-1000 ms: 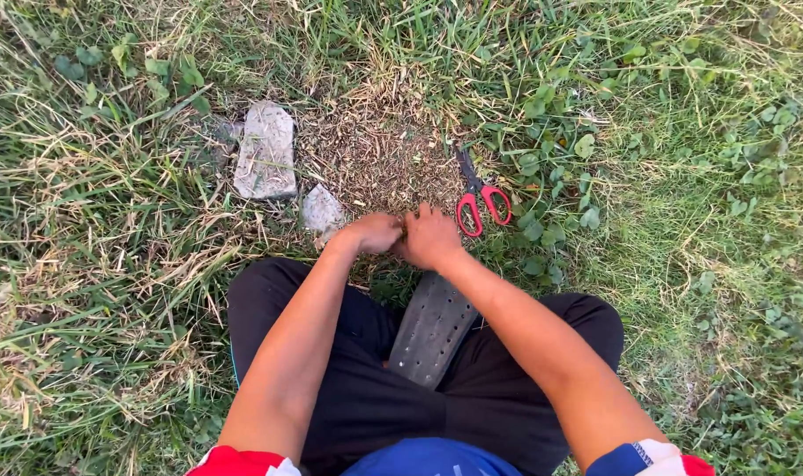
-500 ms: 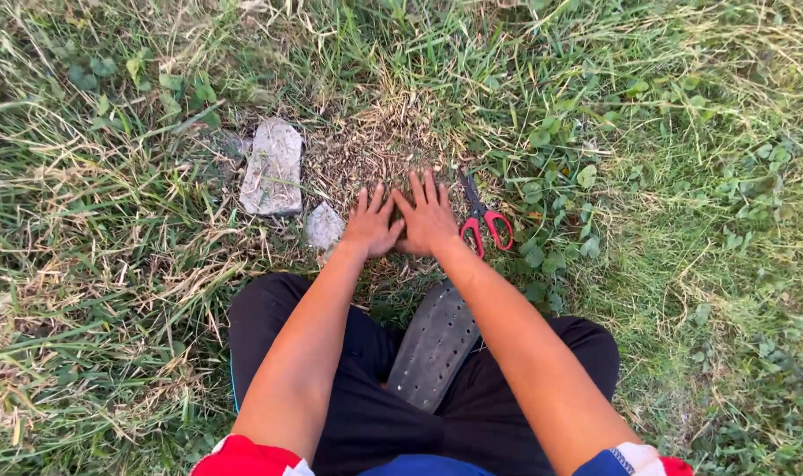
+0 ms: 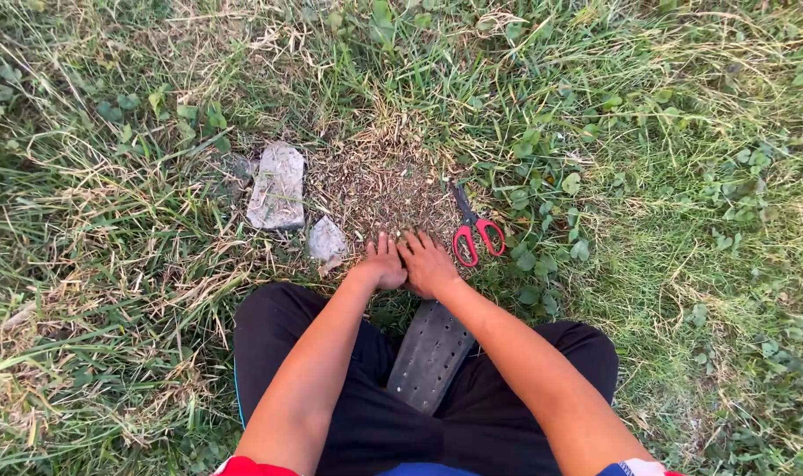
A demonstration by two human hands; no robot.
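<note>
My left hand [image 3: 384,264] and my right hand [image 3: 428,263] lie side by side, palms down, fingers fairly flat on a bare patch of dry cut grass [image 3: 379,181]. Neither holds anything. Red-handled scissors [image 3: 474,231] lie shut on the ground just right of my right hand. A small grey stone [image 3: 326,240] sits just left of my left hand, and a larger flat grey stone [image 3: 278,187] lies farther up and left. A dark perforated sandal [image 3: 429,354] rests between my knees under my wrists.
Long green and dry grass with clover leaves [image 3: 683,176] surrounds the patch on every side. My legs in black trousers [image 3: 278,326] are folded at the bottom of the view.
My hands went from bunched together near my knees to spread flat on the patch, then drew back slightly toward me. The view shifted a little.
</note>
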